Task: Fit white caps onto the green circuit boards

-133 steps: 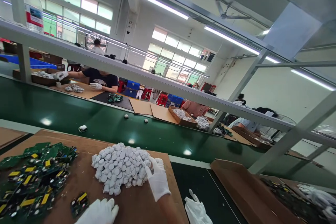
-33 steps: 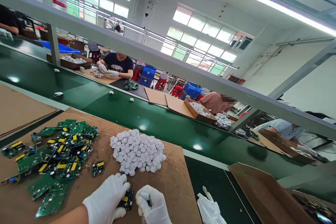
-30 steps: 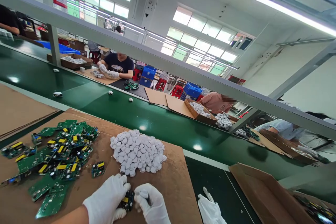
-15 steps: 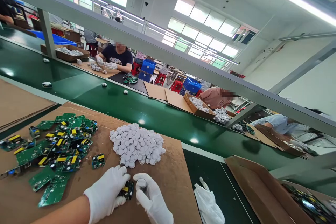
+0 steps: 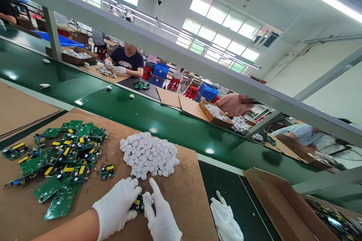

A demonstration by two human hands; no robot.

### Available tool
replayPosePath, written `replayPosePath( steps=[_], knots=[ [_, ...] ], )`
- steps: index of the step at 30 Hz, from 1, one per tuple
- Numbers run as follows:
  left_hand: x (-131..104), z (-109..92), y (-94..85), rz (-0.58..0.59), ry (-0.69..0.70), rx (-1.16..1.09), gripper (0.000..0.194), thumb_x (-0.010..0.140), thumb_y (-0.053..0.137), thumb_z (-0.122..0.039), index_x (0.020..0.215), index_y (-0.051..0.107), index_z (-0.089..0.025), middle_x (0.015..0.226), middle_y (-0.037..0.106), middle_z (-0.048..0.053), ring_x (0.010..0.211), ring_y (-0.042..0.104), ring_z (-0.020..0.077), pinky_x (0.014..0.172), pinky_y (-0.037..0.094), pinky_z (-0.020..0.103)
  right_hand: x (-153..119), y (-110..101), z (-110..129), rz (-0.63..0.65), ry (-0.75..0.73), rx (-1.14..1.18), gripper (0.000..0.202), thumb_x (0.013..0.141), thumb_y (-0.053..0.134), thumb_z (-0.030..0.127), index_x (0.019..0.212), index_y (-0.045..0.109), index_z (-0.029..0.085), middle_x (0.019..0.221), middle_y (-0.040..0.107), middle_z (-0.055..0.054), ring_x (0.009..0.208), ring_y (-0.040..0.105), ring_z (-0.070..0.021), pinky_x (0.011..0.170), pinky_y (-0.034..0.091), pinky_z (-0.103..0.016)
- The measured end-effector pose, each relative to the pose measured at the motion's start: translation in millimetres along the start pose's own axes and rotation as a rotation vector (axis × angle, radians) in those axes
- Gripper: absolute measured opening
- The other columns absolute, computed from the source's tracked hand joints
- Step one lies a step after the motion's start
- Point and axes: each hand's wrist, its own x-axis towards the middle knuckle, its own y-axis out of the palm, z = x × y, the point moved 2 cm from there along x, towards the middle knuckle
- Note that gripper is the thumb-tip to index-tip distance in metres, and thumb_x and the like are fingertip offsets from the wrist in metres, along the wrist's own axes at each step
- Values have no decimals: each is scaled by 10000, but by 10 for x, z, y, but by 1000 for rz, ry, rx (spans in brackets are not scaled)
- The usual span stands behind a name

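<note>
My left hand (image 5: 117,205), in a white glove, is closed around a small green circuit board (image 5: 138,204) with a yellow part, low in the middle of the view. Right beside it, my gloved right hand (image 5: 162,214) pinches a small white piece (image 5: 148,198) against the board's right side, its index finger stretched upward. Just beyond both hands lies a heap of round white pieces (image 5: 148,154). A single board (image 5: 107,172) rests left of that heap, and a large pile of green boards (image 5: 68,154) covers the left of the cardboard sheet (image 5: 186,192).
A green conveyor belt (image 5: 169,128) carrying small white items crosses behind the cardboard. White gloves (image 5: 224,216) lie at the right, near an open cardboard box (image 5: 283,203). Across the belt sit several people, one in a dark shirt (image 5: 128,60). A metal beam spans overhead.
My right hand has moved left against the board with the white piece, and its index finger has straightened. The white items on the belt have shifted left.
</note>
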Motion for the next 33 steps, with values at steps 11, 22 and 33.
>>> replayPosePath(
  steps=[11,22,33],
  knots=[
    [-14,-66,-77,15,-18,30,339,769,602,-259,1094,641,-173,1157,622,146,1052,573,342,914,441,462,89,7,192,-1,-90,-277,261,919,547,398,1009,614,162,922,644,-21,724,612,-120,645,528,-279],
    [-46,-115,-132,34,-36,28,350,790,591,-248,1115,650,-133,1213,616,183,1105,569,361,972,426,485,-18,154,-3,-93,-115,-529,175,755,644,308,909,666,230,929,648,-56,796,623,-217,679,456,-319],
    [-17,-87,-104,14,-32,-42,416,698,661,-210,1112,643,-175,1173,631,144,1048,585,354,909,450,475,54,127,164,-60,-139,-476,109,809,556,199,853,653,221,878,685,-50,788,653,-198,695,459,-274]
  ],
)
